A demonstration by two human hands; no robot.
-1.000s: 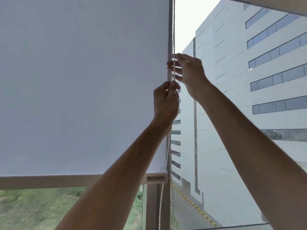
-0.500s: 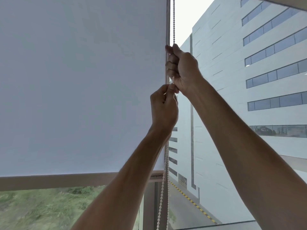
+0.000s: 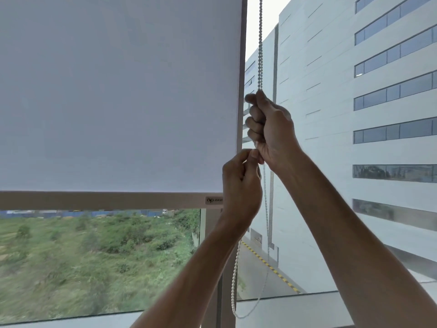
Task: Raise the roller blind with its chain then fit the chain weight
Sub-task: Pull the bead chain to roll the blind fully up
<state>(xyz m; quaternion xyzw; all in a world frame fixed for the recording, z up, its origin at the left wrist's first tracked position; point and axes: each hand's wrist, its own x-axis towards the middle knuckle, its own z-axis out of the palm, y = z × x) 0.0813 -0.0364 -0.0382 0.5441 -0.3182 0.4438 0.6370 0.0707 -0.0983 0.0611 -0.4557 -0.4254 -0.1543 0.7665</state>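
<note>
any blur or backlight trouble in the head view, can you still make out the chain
Head view: daylight through the window backlights the blind, which reads flat grey. The grass at lower left is motion-smeared. The chain is crisp above the right hand, fainter in the loop below the left hand.

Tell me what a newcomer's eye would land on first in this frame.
Two bare hands stacked at centre: the right hand fisted around the bead chain, the left hand just below it, pinching the same chain. The white roller blind fills the upper left, its bottom bar above a green hillside. A pale office building fills the right.
</note>
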